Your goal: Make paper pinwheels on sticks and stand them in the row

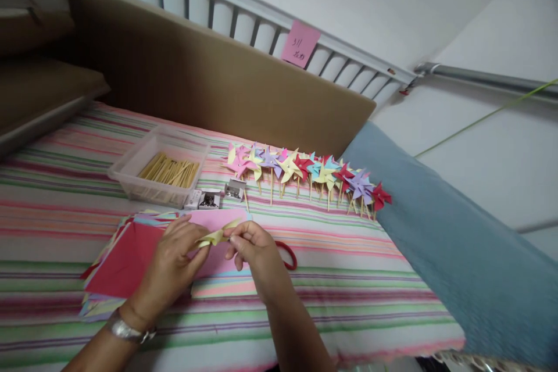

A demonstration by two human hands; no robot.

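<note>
My left hand (174, 258) and my right hand (250, 247) both pinch a small folded yellow paper piece (217, 236) between them, just above a stack of coloured paper squares (126, 261) with a red sheet on top and a pink sheet beside it. The fingers of both hands are closed on the paper. A silver bracelet sits on my left wrist. Under my right hand lies a red scissor handle (289, 256), mostly hidden.
A clear plastic tray (131, 165) holds wooden sticks. Small pin boxes (209, 200) lie beside it. A row of several finished paper pinwheels (305, 174) lies on the striped cloth (349, 279). A blue cushion (457, 261) is at right, a brown headboard (209, 81) behind.
</note>
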